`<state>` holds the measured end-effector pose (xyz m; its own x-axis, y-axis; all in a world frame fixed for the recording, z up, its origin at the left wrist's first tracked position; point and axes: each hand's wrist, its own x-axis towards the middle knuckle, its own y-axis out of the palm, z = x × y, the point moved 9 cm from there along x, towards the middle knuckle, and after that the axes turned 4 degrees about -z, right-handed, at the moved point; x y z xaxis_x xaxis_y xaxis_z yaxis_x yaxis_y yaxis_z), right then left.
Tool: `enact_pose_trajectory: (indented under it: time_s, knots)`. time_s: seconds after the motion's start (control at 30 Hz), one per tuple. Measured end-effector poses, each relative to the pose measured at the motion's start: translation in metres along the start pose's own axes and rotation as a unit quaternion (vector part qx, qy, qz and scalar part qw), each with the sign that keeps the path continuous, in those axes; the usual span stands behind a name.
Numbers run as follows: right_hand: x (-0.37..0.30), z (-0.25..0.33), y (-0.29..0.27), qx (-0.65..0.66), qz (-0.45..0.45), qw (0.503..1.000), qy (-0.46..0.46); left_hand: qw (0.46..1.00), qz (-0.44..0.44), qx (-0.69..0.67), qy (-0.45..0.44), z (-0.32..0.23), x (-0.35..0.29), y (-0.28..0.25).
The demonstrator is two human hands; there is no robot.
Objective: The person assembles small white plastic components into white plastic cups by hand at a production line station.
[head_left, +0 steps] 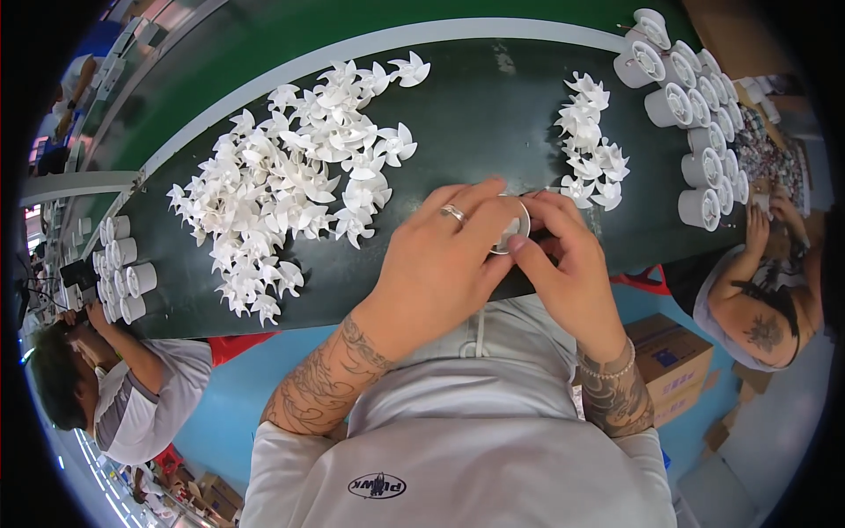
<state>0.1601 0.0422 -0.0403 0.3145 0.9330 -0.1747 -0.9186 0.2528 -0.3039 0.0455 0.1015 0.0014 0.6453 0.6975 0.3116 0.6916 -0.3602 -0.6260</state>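
Note:
Over the near edge of the dark green worktable [475, 106], both my hands are closed around a white round fan housing [521, 225]. Only part of its pale rim and inside shows between my fingers. My left hand [444, 260], with a ring on one finger, wraps its left side and covers most of it. Fingers and thumb of my right hand [568, 264] grip it from the right. A large heap of white fan impellers [273, 172] lies left of my hands. Just beyond my right hand is a smaller cluster of the same impellers [594, 145].
White cylindrical housings [701, 167] stand stacked at the table's right end; more housings [123, 268] are at the left end. One person [132, 378] sits at the left, another [757, 290] at the right. A cardboard box [669, 356] stands on the blue floor.

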Motion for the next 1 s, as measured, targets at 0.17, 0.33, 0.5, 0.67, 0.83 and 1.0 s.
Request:
enact_pose_trajectory:
  time_s: [0.17, 0.33, 0.5, 0.67, 0.83, 1.0]
  knots:
    - [-0.002, 0.035, -0.012, -0.141, -0.077, 0.983, -0.084, 0.998, -0.023, 0.046, 0.025, 0.004, -0.009, 0.004]
    - [0.007, 0.051, -0.006, -0.206, -0.049, 0.968, -0.133, 0.987, -0.071, 0.140, 0.035, -0.003, -0.008, 0.005]
    - [0.021, 0.076, 0.000, -0.442, -0.022, 0.874, -0.201, 0.991, -0.094, 0.093, -0.009, 0.007, 0.005, 0.014]
    - [0.050, 0.086, 0.014, -0.448, 0.104, 0.802, -0.381, 0.993, -0.054, -0.057, -0.091, 0.017, 0.015, 0.021]
    - [0.053, 0.095, 0.024, -0.478, 0.201, 0.822, -0.236, 0.983, -0.094, -0.137, -0.075, 0.019, 0.016, 0.017]
    - [0.043, 0.089, 0.025, -0.482, 0.166, 0.826, -0.241, 0.988, -0.116, -0.093, -0.044, 0.020, 0.011, 0.018]
